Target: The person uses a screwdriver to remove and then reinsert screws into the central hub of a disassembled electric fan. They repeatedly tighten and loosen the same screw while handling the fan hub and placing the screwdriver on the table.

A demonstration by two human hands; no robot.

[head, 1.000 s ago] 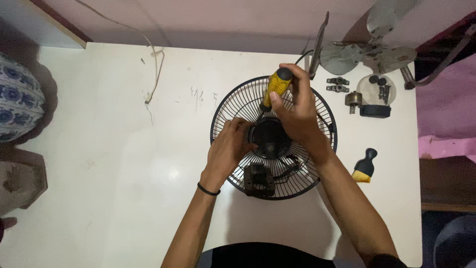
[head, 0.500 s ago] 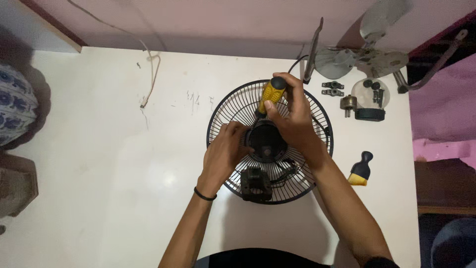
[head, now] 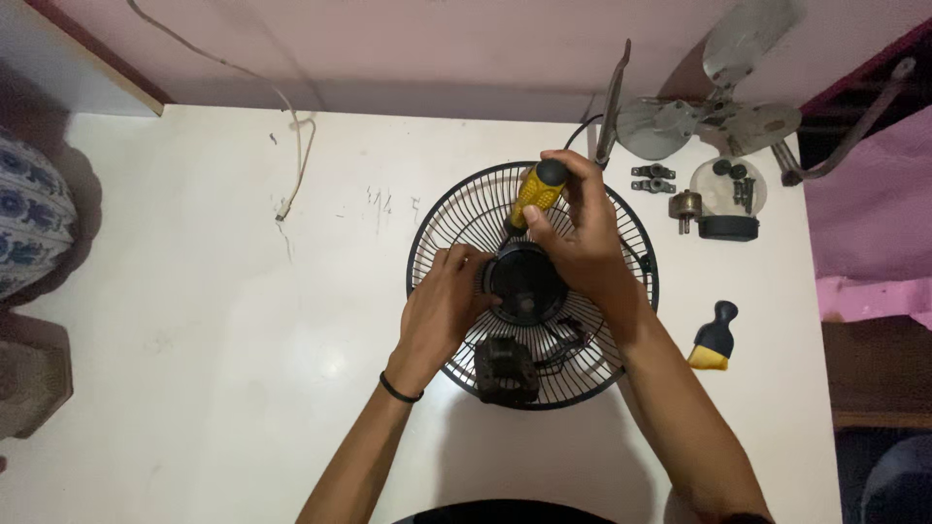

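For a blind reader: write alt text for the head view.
A right hand works a yellow-handled screwdriver at the black motor on a round wire fan guard, while the left hand steadies the motor. Fan blades and small parts lie on the white table.

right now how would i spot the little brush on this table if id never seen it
Start at the round black fan guard in the middle of the white table, where the left hand and right hand are working. Look just right of the guard, past the right forearm. The brush lies alone there, the only thing with a black handle and yellow bristles.
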